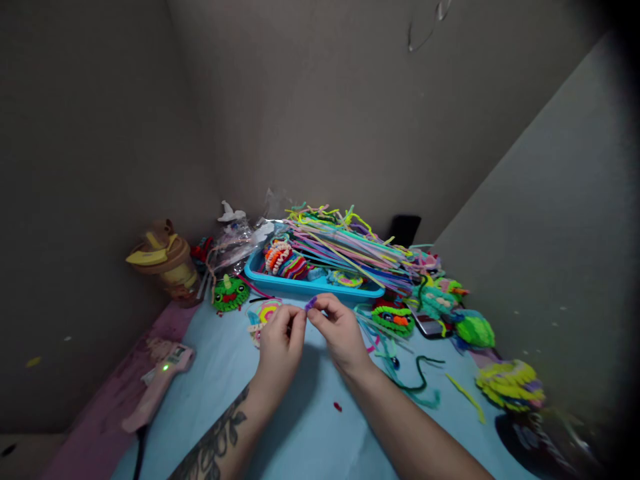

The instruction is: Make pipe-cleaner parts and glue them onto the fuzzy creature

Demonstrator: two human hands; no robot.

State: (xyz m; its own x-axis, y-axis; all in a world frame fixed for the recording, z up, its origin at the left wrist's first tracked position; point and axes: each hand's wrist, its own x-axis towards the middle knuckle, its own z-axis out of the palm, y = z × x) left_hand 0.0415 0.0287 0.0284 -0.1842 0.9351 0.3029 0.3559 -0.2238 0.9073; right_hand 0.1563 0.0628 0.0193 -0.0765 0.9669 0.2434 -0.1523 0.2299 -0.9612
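Piece of small, purple, fuzzy material (311,303) sits between left hand (280,337) and right hand (343,333) — both, as I see, are pinched tight on it — its visible length slanting upward to the right hand, seemingly nearer.

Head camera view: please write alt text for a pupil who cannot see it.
A person's left hand and right hand meet at a small purple piece above a light-blue table covering. Behind, colourful fuzzy stems are heaped over a blue tray; a pink corded tool lies to the left.
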